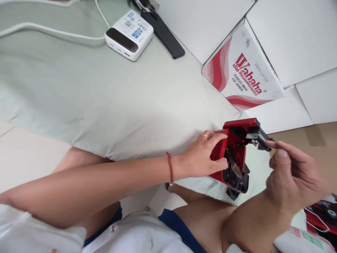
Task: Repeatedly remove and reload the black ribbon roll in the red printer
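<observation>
Most of the view is the pale green sheet [118,98]; at its near edge, just above my bare knees, the red-and-black device [235,151] stands tilted with its lower end seemingly on the cloth. White boxes [297,35] and a red-printed carton [244,70] stand just behind it. My left hand [202,154] grips the device's red side, fingers over the top edge and thumb below, beside the open black interior. My right hand [289,172] is closed in a pinch, thumb and forefinger tips on the small black-and-metal piece [259,140] that projects from the device's upper right corner. Risks, as I judge them: the soft sheet is poor footing, so a hard pull at the piece could twist the body out of my left grip. My left thumb lies close to the inner workings and could be nipped if anything there moves. The pinch is a fingertip hold only, so the piece could slip and drop into the cloth. Unclear or hidden: a second red object [322,214] at lower right is cut off by the frame edge. The white charger block [129,34] has a cable running out of view. The device's far face and base are covered, and I cannot tell whether the pinched piece is fixed or loose.
</observation>
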Motion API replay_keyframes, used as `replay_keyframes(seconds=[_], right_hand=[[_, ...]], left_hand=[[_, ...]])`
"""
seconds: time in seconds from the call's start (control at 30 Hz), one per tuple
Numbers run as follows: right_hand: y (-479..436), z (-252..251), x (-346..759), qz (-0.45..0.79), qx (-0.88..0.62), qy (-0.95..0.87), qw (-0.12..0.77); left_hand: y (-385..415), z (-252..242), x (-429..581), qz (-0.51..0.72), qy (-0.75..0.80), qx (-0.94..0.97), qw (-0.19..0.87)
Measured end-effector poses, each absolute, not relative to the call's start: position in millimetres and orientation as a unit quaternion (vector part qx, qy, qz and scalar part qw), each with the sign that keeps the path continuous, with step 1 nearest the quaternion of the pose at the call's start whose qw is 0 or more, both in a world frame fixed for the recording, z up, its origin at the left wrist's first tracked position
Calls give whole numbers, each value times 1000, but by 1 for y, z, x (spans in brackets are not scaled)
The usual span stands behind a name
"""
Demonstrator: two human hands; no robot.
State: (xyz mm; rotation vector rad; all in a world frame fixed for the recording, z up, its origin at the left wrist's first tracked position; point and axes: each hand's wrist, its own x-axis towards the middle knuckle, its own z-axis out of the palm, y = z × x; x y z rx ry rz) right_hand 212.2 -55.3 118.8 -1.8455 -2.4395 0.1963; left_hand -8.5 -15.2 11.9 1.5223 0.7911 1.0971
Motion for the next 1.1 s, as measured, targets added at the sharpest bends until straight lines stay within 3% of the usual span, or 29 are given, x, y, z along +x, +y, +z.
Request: replay_keyframes(seconds=[0.13,0.27,0.33,0.4,0.5,0.63,0.9,1.1], right_hand=[[-34,126,213,43,-596,-798,80],[-27,125,217,-105,-592,-760,249],[-27,120,216,-168,-606,-725,281],[-27,115,214,-159,-626,-721,251],[-31,116,211,-111,-637,-728,226],[-48,133,209,-97,-664,-709,216],[-77,156,196,-52,-560,-827,-11],[-73,155,190,-97,-546,-831,-33]], left_hand=[[-21,16,-9,505,300,688,427],[-27,14,-12,503,176,802,271],[-31,9,-12,504,137,836,169],[-34,4,-11,526,124,838,77],[-37,1,-9,562,115,819,27],[-37,3,-10,591,109,799,17],[-37,4,-12,588,107,801,16],[-39,5,-11,578,151,799,69]])
